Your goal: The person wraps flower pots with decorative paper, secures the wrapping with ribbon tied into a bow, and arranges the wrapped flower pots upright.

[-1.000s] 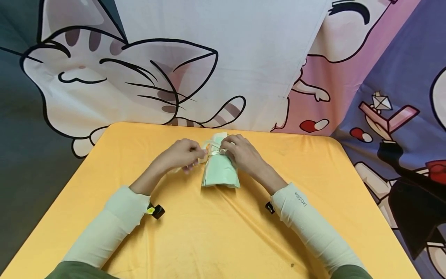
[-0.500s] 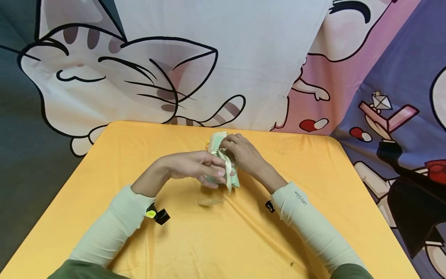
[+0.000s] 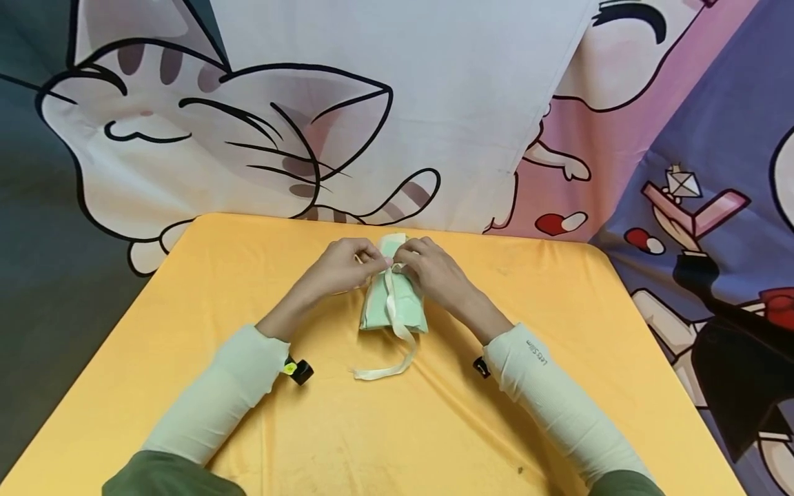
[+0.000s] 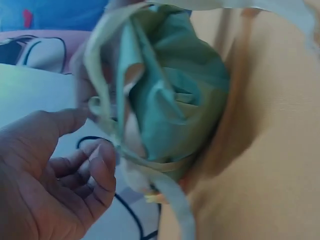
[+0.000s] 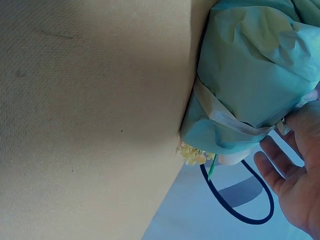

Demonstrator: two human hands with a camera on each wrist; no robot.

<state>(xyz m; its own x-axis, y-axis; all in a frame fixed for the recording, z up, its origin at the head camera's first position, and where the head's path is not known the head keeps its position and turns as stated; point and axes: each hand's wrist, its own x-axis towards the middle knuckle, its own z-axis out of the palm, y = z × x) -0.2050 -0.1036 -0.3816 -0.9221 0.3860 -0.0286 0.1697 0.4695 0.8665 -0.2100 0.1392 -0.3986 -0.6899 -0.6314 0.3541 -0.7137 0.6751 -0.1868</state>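
Observation:
A bouquet (image 3: pixel 397 306) wrapped in pale green paper lies near the far edge of the table, its wide end towards me. A cream ribbon (image 3: pixel 391 296) is wound round its narrower part. One long tail of the ribbon hangs over the paper and trails onto the cloth. My right hand (image 3: pixel 434 272) pinches the ribbon at the knot, close to a small loop. On the other side, my left hand (image 3: pixel 347 265) is at the knot; the left wrist view shows a gap between its thumb (image 4: pixel 70 120) and bent fingers (image 4: pixel 102 172), with no ribbon visible between them.
Yellow flowers (image 5: pixel 192 154) and a green stem peek out of the bouquet's far end. A yellow cloth (image 3: pixel 347 420) covers the table. Behind its far edge hangs a printed cat curtain (image 3: pixel 471 138). Each wrist carries a small black camera (image 3: pixel 300 372).
My left hand has carried the ribbon tail across the bouquet towards me, let it drop on the cloth, and moved back up to the knot. The right hand has stayed put.

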